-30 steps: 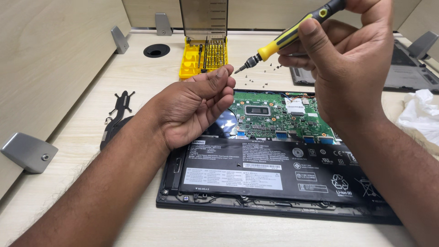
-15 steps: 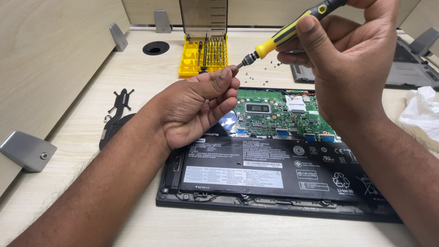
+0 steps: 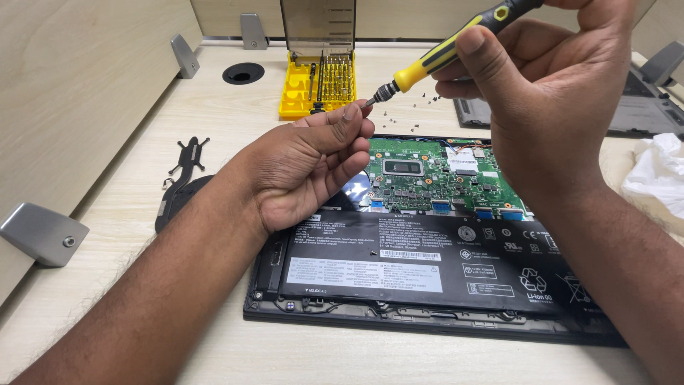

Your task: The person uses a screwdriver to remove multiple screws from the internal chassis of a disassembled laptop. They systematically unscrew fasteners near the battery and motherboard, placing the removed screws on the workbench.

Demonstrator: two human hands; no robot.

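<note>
Fingertips (image 3: 350, 114) of the left hand (image 3: 299, 171) are pinched right at the tip of the screwdriver (image 3: 442, 51), probably steadying or seating something tiny there; can't tell what, too small. Right hand (image 3: 548, 93) is wrapped around the yellow-and-black handle up at 1 o'clock, tilted so the tip meets the left fingers. Both hover over the opened laptop (image 3: 427, 285), green board (image 3: 442, 178) at center, black battery (image 3: 427, 257) toward 6. Yellow bit case (image 3: 317, 89) sits at 11, loose screws (image 3: 420, 114) scattered near 12, black heatsink part (image 3: 187, 160) at 9, white cloth (image 3: 659, 175) at 3. Left wrist hides the laptop's corner.
</note>
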